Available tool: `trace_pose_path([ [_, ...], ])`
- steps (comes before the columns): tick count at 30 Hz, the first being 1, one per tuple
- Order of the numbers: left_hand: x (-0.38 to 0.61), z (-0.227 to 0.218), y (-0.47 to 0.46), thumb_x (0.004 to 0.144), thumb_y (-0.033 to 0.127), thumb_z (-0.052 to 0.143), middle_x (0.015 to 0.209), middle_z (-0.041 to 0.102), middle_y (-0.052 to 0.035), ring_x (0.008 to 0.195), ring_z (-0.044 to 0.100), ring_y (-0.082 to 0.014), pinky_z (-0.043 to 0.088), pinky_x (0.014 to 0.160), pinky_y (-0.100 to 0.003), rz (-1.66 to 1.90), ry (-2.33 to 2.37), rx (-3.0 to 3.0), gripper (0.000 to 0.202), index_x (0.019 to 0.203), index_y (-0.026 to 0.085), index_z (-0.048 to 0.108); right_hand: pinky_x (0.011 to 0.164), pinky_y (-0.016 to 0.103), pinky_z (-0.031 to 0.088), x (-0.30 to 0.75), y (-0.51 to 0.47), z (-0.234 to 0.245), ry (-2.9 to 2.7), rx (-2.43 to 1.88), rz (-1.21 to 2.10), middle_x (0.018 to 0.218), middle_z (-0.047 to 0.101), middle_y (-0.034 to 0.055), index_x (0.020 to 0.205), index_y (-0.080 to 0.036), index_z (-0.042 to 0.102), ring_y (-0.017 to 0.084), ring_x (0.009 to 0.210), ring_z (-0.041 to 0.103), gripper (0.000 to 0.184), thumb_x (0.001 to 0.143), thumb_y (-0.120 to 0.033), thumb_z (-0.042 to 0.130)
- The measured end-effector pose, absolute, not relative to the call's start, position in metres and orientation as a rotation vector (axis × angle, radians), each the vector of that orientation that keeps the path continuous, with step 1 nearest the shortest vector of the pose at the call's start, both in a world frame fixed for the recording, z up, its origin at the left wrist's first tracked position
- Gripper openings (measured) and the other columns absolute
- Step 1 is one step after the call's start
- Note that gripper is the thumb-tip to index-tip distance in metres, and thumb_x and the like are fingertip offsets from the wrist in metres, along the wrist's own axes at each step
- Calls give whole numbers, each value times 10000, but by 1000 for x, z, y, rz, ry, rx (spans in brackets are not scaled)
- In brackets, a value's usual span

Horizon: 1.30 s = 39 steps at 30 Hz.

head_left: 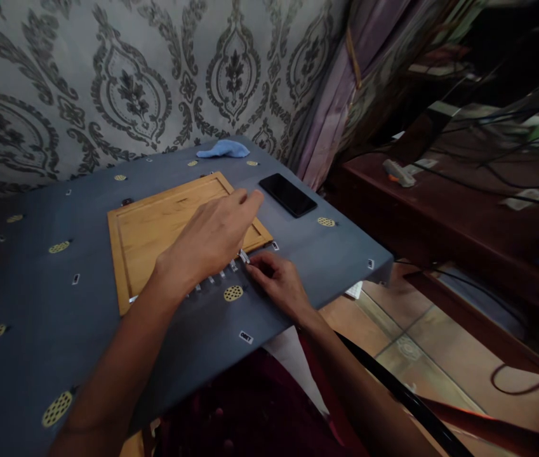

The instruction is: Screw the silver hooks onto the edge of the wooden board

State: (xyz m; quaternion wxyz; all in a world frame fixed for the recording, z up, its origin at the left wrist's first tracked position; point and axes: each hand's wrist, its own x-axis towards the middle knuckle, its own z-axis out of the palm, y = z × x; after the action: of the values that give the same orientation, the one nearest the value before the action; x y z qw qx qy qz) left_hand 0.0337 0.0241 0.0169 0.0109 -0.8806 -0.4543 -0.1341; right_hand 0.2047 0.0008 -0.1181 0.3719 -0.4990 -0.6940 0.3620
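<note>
A wooden board (155,231) with a raised rim lies flat on a table covered by a grey-blue cloth (59,304). My left hand (214,235) reaches over the board's near right corner, fingers stretched out flat and holding nothing. My right hand (276,279) rests on the cloth just below that corner, fingers curled and pinching a small pale piece (244,256). Several more small pale pieces (216,278) lie in a row along the board's near edge, partly hidden under my left wrist.
A black phone (288,195) lies face up right of the board. A blue cloth (223,150) is bunched at the table's far edge by the patterned wall. A dark wooden desk (464,209) with cables stands to the right, tiled floor below.
</note>
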Motion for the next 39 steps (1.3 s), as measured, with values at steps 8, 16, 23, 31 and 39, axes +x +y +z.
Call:
trace_pose_path([
  [8,45,2,36,997,123,337,1018,653,-67,947,625,-199,484,877,-353,-953,-1483,-2903,263,1162,162,538,654,300,434,204,1,-118,-1788,-1282,914,769,688,24,866,-209,699,172,698,603,113,875,-293,624],
  [16,76,-32,45,1043,384,399,671,405,37,592,410,-121,369,558,-267,-2240,-1613,-2810,222,1011,217,541,665,302,439,204,2,-117,-1800,-1264,929,770,691,18,876,-210,696,166,688,597,90,868,-261,622],
  [23,84,-38,53,1018,466,472,602,374,54,512,345,-95,285,477,-240,-2598,-1511,-2664,317,868,209,579,661,297,432,205,3,-116,-1808,-1256,927,770,693,18,869,-210,697,163,685,592,91,865,-256,619],
  [31,79,-33,58,993,436,501,511,283,82,434,266,-92,203,425,-242,-2639,-1375,-3034,257,849,230,554,643,287,438,206,2,-116,-1809,-1255,917,758,686,16,854,-210,699,162,678,588,108,876,-273,614],
  [39,67,-22,54,1001,433,475,523,261,83,428,202,-89,179,420,-247,-2756,-1442,-2795,239,884,240,555,646,297,444,205,1,-116,-1790,-1256,937,775,694,30,861,-218,706,173,699,606,112,878,-282,616],
])
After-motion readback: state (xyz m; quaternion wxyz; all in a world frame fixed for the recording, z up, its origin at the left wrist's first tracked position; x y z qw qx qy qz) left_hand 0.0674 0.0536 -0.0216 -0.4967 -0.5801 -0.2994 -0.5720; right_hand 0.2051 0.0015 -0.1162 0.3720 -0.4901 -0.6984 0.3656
